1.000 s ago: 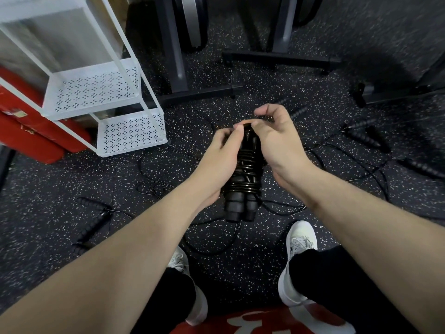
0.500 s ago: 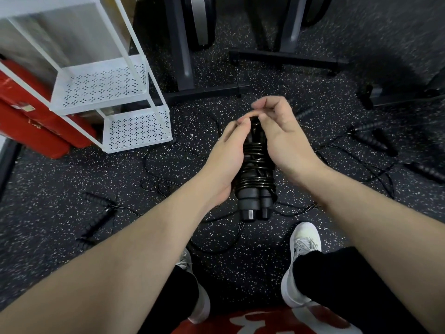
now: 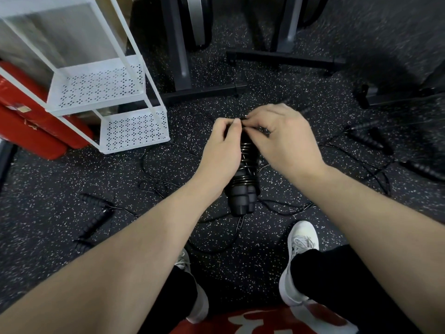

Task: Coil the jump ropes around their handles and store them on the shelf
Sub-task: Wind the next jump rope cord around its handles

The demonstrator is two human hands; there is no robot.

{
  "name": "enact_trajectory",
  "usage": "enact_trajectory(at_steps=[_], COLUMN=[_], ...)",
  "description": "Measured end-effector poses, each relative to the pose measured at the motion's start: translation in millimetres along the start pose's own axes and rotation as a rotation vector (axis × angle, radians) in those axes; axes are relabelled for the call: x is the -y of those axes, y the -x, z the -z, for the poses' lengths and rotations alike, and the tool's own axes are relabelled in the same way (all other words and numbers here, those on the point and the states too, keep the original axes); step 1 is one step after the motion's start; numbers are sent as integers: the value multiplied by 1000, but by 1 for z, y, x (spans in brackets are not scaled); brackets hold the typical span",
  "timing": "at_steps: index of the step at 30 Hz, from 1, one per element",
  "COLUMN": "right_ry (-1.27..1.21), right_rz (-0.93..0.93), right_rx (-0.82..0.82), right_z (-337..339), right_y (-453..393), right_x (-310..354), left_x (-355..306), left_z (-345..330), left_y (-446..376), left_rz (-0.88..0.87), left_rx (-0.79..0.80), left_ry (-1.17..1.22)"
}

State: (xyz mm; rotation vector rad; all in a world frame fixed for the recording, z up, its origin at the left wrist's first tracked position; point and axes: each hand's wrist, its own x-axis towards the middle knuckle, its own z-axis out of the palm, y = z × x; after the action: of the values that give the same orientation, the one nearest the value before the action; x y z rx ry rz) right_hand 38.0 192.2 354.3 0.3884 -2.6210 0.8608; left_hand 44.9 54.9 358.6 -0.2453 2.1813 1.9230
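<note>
1. Ropes were the job, and the floor [image 3: 240, 273], dark speckled rubber, carried most of them: loose black cords and handles lay left [image 3: 95, 220] and right [image 3: 368, 138] of the person, well apart from the shelf.
2. Shelf [image 3: 101, 102] stood at upper left, white, with two perforated trays in view; no rope showed on either.
3. Bundle [image 3: 243, 186], one rope's pair of black handles held side by side with cord wound round them in many turns, hung in the air between the hands, above the floor and in front of the shoes.
4. Left hand [image 3: 221, 155] gripped the bundle along its side, fingers curled round the handles and thumb up at the top end.
5. Right hand [image 3: 284, 138] sat over the top end with fingertips pinched together on the last bit of cord; the cord end itself was hidden under the fingers.
6. Step in hand, as I judged it: finishing the wrap on this rope by tucking or securing the tail at the top.
7. Next move would call for the tail to hold tight so the turns did not slacken, then a carry left to a shelf tray, leaving the floor ropes to be coiled.
</note>
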Motion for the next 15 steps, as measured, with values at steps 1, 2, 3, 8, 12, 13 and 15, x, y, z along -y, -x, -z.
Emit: enact_trajectory(at_steps=[1,2,3,8,12,13,15], right_ry=[22,40,52,-87,-168,-173,-167], right_rz=[23,43,67,43,68,93,129], right_rx=[-6,-9,-9,37,33,40,81], right_z=[0,0,-1,-4,-5,-4,-3], right_y=[0,0,1,5,5,5,4], right_x=[0,0,0,-3,2,2,2], left_x=[-1,-1,-1,-3,-2,-2,-3], left_z=[0,0,1,12,19,20,20], left_y=[0,-2,-4,-6,-10,-12,-13], left_rz=[33,76,119,321,338,339,309], left_rx=[4,11,12,56,57,54,24], left_ry=[39,73,113,264,204,192,164])
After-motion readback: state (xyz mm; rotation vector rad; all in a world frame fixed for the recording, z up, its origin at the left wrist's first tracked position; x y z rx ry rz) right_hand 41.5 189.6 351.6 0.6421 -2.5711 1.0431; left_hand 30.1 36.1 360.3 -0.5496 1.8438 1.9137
